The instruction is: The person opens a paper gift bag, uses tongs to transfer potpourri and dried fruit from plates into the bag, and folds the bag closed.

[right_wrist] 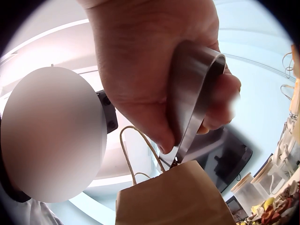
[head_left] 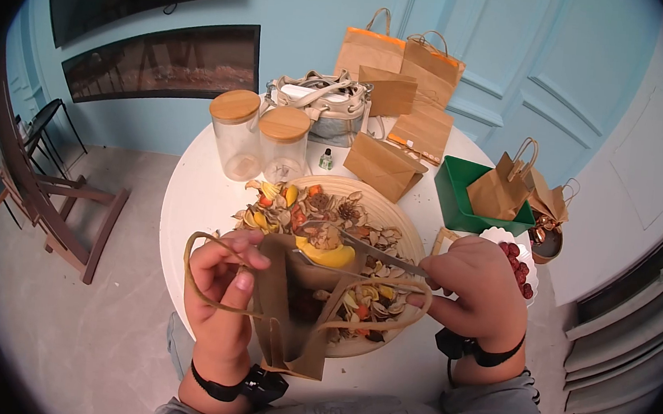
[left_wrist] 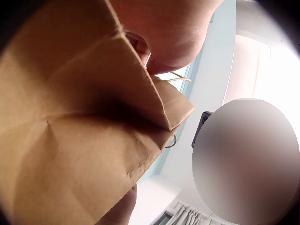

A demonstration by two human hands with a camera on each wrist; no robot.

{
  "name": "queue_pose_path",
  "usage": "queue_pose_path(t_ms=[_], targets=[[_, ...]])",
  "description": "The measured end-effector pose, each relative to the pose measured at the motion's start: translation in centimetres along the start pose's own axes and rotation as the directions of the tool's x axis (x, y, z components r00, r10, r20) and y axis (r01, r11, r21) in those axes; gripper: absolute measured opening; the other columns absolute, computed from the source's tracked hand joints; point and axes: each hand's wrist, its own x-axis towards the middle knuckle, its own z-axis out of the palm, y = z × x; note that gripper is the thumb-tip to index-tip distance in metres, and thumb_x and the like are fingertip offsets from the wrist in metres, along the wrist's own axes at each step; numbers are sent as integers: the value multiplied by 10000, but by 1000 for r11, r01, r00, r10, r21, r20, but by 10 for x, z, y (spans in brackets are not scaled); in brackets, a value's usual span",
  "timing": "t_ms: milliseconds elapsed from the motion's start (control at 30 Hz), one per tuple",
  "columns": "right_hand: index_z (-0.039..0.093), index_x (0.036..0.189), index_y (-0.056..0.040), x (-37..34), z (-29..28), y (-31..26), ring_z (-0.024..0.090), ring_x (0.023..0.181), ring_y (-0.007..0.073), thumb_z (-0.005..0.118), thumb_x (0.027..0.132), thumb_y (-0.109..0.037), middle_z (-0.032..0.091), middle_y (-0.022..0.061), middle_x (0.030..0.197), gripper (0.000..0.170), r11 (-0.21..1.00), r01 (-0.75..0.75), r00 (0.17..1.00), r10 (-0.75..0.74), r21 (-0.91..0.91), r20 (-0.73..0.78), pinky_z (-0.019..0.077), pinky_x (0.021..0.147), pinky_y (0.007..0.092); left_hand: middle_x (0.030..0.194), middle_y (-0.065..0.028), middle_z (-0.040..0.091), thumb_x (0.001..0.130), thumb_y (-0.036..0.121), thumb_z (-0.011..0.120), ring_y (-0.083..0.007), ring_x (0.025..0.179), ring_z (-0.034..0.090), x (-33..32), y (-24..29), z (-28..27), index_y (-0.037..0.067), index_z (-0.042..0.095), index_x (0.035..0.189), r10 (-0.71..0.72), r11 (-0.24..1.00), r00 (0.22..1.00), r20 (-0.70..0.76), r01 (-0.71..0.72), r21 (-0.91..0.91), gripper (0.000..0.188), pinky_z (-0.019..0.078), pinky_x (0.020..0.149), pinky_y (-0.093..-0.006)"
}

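Observation:
My left hand (head_left: 221,280) grips the rim and cord handle of an upright brown paper bag (head_left: 278,306), whose mouth faces up. In my right hand (head_left: 479,289) is a pair of metal tongs (right_wrist: 187,93), held near its bent end. The tongs' tips reach over the bag's far edge, with a yellow dried piece (head_left: 325,254) and a pale dried flower at them. Behind and beside the bag lies a round tray (head_left: 369,192) heaped with potpourri (head_left: 370,302) of petals, pine cones and orange bits. The bag's contents are mostly hidden in shadow.
Two glass jars (head_left: 233,138) with wooden lids, a small bottle (head_left: 326,158) and a handbag (head_left: 335,127) stand behind the tray. More paper bags (head_left: 383,166) are at the back. To the right are a green box (head_left: 458,189) and a white plate (head_left: 496,235) with dark red dried pieces.

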Motion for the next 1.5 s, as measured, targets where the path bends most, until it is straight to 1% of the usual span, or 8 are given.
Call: queue_pose_path(t_ms=[267,600,867,1100,1233,1333,1400,1500], targets=[[601,810,-73,-4,-4,-3,529,534,270,779,689,-231,510,62,566,267,1000,27,993,-27,-5,-119,386,539,370,1019,-146,602,851,41,562,-230,1031,560,0,0,-1,26,518,1134,3,1000,1000,12,-3,6,286,362,1011,-426],[586,808,-88,-3,-1,-2,512,534,284,781,688,-295,506,73,560,308,998,-60,998,59,-37,-16,373,533,376,1038,-149,599,849,39,566,-229,1024,564,0,0,-2,29,515,1140,-2,1000,1000,10,2,14,296,358,1017,-436],[543,721,-90,-3,-6,0,505,548,276,793,660,-294,499,47,583,329,950,-290,954,278,-113,-110,384,514,371,1018,-147,604,851,45,568,-234,1048,552,-1,2,1,28,516,1136,-21,1000,1000,-9,21,4,290,358,1013,-431],[534,719,-75,-10,-26,4,497,526,252,793,651,-241,489,43,583,315,943,-318,948,315,-98,-43,371,502,352,1051,-157,593,855,40,566,-225,1039,554,0,0,-1,30,515,1137,4,1000,1000,20,-5,10,287,373,995,-416],[561,777,-52,-12,-33,5,531,543,218,785,665,-186,509,52,592,284,900,-429,902,422,-77,-91,386,511,330,1061,-159,590,855,35,565,-221,1035,554,0,1,0,30,513,1144,-5,1000,1000,10,5,-1,294,378,987,-405],[576,802,-46,-10,-28,10,559,575,257,764,704,-235,532,77,606,284,782,-602,799,588,-163,-125,409,527,355,1061,-159,590,855,39,566,-220,1033,554,-1,1,0,29,513,1152,-9,1000,1000,10,9,-4,302,379,986,-402],[600,827,-48,-9,-18,20,593,637,313,729,746,-302,573,120,648,296,756,-561,795,606,-337,35,446,573,393,1059,-159,590,855,41,567,-220,1031,554,-1,1,-1,29,512,1155,-11,1000,1000,11,11,-5,306,380,985,-402],[621,848,-62,-9,-1,32,608,708,351,702,767,-345,599,148,694,306,827,-458,809,540,-327,231,467,630,429,1054,-157,592,854,45,570,-218,1026,553,0,0,-1,27,512,1159,2,1000,1000,19,-2,0,311,382,981,-401]])
